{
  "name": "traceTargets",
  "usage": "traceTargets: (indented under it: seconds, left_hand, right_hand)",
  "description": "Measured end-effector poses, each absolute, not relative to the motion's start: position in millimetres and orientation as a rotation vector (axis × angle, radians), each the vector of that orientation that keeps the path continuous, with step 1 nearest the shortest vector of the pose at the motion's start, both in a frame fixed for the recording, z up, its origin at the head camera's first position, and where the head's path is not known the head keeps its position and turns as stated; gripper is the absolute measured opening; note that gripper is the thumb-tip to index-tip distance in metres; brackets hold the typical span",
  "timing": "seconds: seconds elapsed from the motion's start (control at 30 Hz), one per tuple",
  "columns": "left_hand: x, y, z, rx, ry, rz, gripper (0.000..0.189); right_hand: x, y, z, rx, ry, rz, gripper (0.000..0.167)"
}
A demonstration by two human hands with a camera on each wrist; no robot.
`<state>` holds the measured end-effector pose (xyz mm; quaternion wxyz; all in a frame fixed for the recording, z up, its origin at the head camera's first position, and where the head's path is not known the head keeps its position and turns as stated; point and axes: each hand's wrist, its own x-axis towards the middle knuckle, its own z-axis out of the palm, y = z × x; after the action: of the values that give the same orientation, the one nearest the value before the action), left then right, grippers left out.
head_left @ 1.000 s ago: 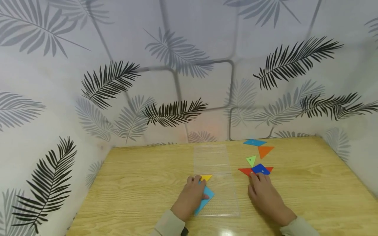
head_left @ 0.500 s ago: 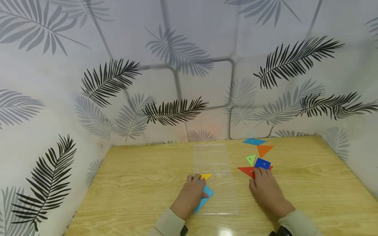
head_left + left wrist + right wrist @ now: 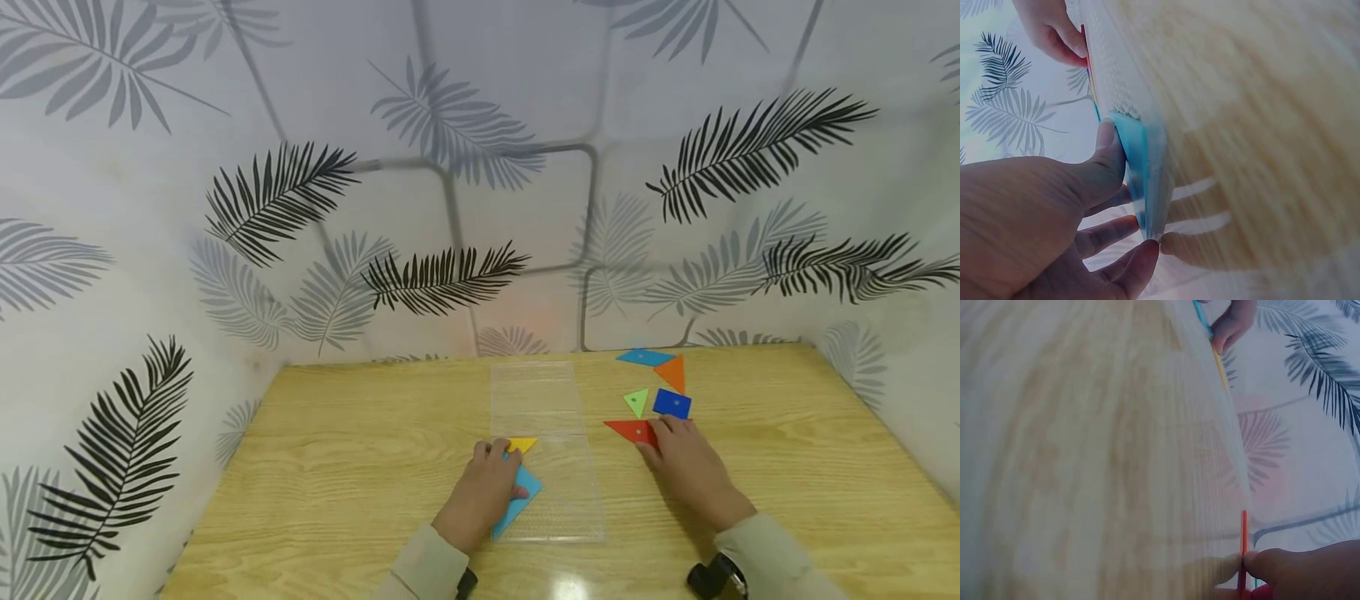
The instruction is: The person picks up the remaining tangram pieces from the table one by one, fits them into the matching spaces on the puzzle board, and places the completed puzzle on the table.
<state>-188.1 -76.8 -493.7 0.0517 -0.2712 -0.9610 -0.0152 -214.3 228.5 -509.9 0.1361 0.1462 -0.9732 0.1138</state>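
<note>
The left hand (image 3: 482, 493) grips the light-blue triangle (image 3: 529, 483) on the clear plate (image 3: 566, 496); well apart, the right hand (image 3: 692, 468) pinches the red triangle (image 3: 627, 428) at its fingertips, seemingly picking it up, which calls for a steady lift.

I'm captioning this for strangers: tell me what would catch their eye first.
Probably the black leaf prints on the pale backdrop behind the table. Next, the red triangle held by the right hand, with a blue piece and orange triangle beyond it; then the light-blue piece under the left hand.
</note>
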Motion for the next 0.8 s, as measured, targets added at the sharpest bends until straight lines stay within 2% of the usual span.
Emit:
traceTargets:
  seconds: [0.23, 0.5, 0.8]
  left_hand:
    - [-187, -76, -489, -0.824, -2.929, -0.053, 0.048]
    - [-189, -76, -491, -0.818, -2.945, -0.052, 0.048]
    - [-190, -77, -494, -0.814, -2.965, -0.102, 0.049]
  right_hand:
    - [-209, 219, -501, 0.485, -2.783, 0.043, 0.024]
    - [-204, 210, -495, 0.532, -2.838, -0.005, 0.009]
    - [-204, 218, -493, 0.704, -2.807, -0.109, 0.01]
